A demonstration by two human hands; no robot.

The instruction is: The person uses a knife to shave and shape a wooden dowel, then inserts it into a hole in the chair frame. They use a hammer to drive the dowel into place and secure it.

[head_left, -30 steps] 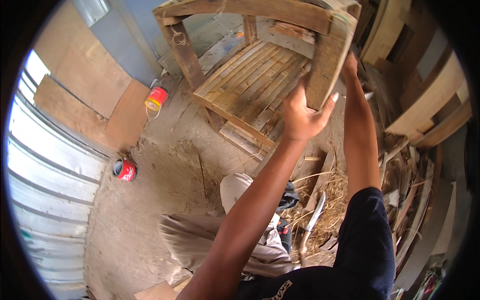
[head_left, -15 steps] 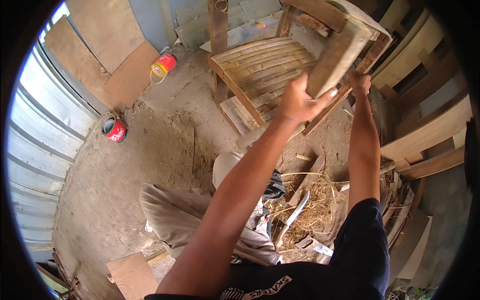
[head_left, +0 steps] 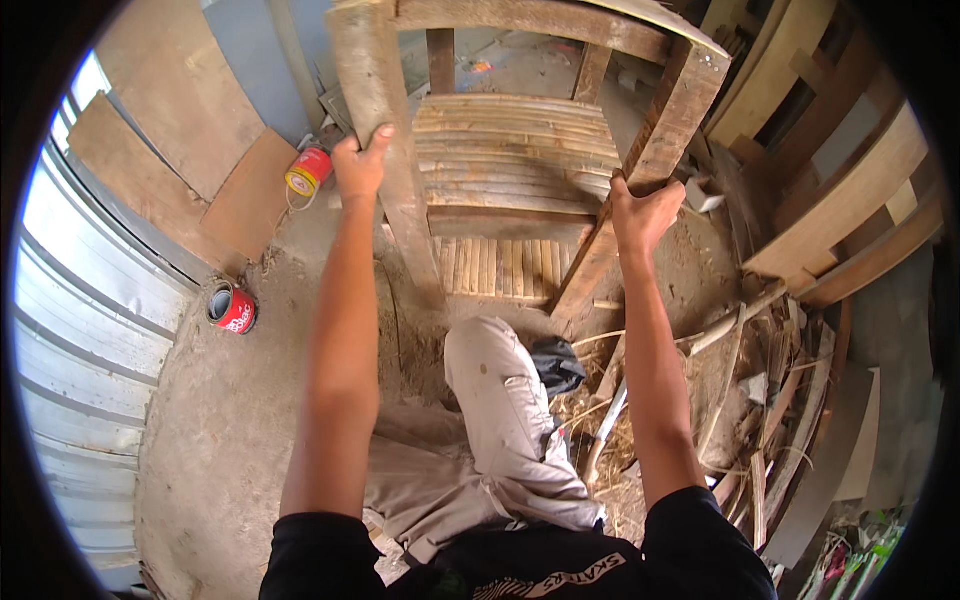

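A wooden chair with bamboo slats stands on the floor straight ahead of me. My left hand is wrapped round its left post, thumb on the inner face. The right post slants down toward me, with my right hand closed round its middle. Between the posts run the wide slatted panel and a lower row of short upright bamboo slats. The fingertips of both hands are mostly hidden behind the wood.
Two red cans, one tipped and one open, lie on the left. A long blade rests among shavings by my bent knee. Wood scraps and boards crowd the right; corrugated metal lines the left.
The chair has turned from its angled position to face me squarely and come closer. My left hand has moved left with its post; my right hand is lower and further left.
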